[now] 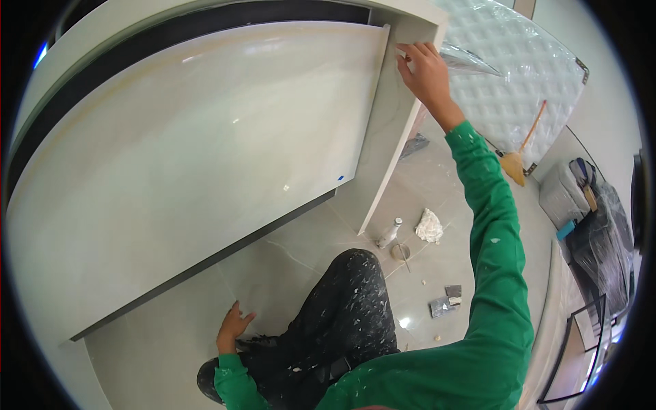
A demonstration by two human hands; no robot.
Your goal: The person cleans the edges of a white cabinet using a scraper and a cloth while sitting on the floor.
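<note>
A person in a green sleeve is crouching beside a large white board [198, 171] that is filling the left of the frame. The right hand [426, 74] is reaching to the upper end of a pale side panel [386, 126], standing right of the board; its fingers are curling, but whether they are pinching something small, I cannot tell. The left hand [234, 326], lower centre, is hanging loose, fingers spreading apart, holding nothing visible. The person is seemingly working on or checking that panel's edge; the next move is probably calling for light, steady fingertips. A bottle [389, 233] is standing right of centre.
</note>
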